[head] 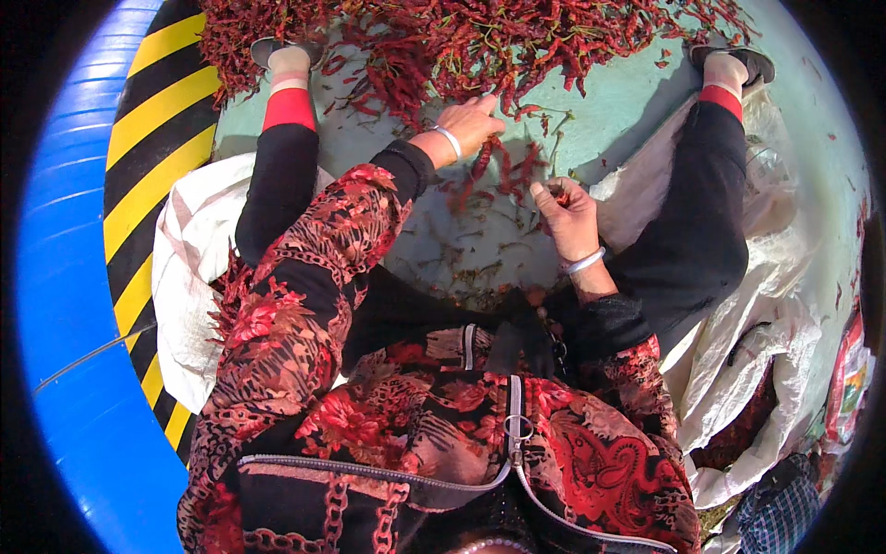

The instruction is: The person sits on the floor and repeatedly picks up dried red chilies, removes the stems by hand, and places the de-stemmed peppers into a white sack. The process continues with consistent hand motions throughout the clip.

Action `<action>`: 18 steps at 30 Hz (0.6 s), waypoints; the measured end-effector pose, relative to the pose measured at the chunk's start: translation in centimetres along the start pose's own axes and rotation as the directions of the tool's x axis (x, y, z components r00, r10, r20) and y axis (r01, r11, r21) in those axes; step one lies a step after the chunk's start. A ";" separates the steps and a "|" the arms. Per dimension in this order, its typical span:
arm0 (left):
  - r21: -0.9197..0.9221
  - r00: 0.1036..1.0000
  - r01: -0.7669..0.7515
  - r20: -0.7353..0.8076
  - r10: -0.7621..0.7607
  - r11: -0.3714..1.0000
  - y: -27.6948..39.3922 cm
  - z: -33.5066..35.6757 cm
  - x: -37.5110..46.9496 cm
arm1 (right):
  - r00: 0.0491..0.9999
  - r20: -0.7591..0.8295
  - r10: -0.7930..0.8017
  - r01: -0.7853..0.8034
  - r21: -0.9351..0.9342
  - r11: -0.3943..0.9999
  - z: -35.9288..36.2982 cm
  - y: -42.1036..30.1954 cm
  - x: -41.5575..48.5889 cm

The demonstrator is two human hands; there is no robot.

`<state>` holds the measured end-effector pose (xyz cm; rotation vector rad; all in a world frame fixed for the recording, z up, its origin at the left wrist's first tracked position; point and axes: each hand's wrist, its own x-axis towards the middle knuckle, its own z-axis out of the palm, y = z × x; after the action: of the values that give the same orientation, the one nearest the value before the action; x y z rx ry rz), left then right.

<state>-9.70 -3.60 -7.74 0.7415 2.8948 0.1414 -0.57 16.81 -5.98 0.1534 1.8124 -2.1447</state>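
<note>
A large heap of dried red chillies (526, 34) lies before me on a pale green floor (429, 235). At the heap's near edge is my left hand (467, 128), fingers bent downward over the chillies; whether it grips one is hidden. Several loose chillies (509, 170), partly blurred, lie or move just below it, between my two hands. My right hand (569, 216) is curled closed nearer to my body, with a bit of red chilli (561, 198) showing between its fingers. Loose stems (502, 260) are scattered on the floor between my legs.
A white woven sack (187, 277) with chillies (232, 298) at its mouth is at my left. Another white sack (754, 311) spreads along my right leg. Beyond the left sack run a yellow-and-black striped band (163, 138) and a blue surface (76, 277). Checked cloth (779, 505) lies lower right.
</note>
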 end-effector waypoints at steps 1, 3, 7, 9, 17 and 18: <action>-0.043 0.998 0.014 -0.056 -0.017 0.999 -0.4 -0.3 -0.5 | 1.000 0.007 -0.019 0.019 -0.007 1.000 0.0 -0.1 -0.1; -0.126 0.984 0.037 -0.166 -0.058 0.991 -1.6 -1.3 -1.8 | 0.999 0.034 -0.013 0.013 -0.013 1.000 -0.1 -0.2 -0.4; -0.368 0.959 0.153 -0.167 -0.227 0.917 -1.8 -3.7 -4.2 | 0.992 0.126 0.030 -0.028 -0.019 0.999 -0.1 0.1 -0.9; -0.545 0.955 0.157 -0.127 -0.267 0.824 0.3 -4.1 -6.1 | 0.987 0.147 0.060 -0.064 0.024 0.998 0.6 -0.1 -1.2; -0.862 0.960 -0.043 -0.176 -0.219 0.505 9.9 -3.3 -9.9 | 0.981 0.188 0.046 -0.093 0.252 0.963 1.4 0.6 -2.0; -0.763 0.954 -0.109 -0.260 -0.148 0.638 9.7 -3.0 -9.7 | 0.972 0.220 0.084 -0.146 0.282 0.948 1.0 0.5 -2.0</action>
<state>2.73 0.03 -2.41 0.5276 2.6407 1.5108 1.55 16.08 -5.67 0.1004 1.3282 -2.2443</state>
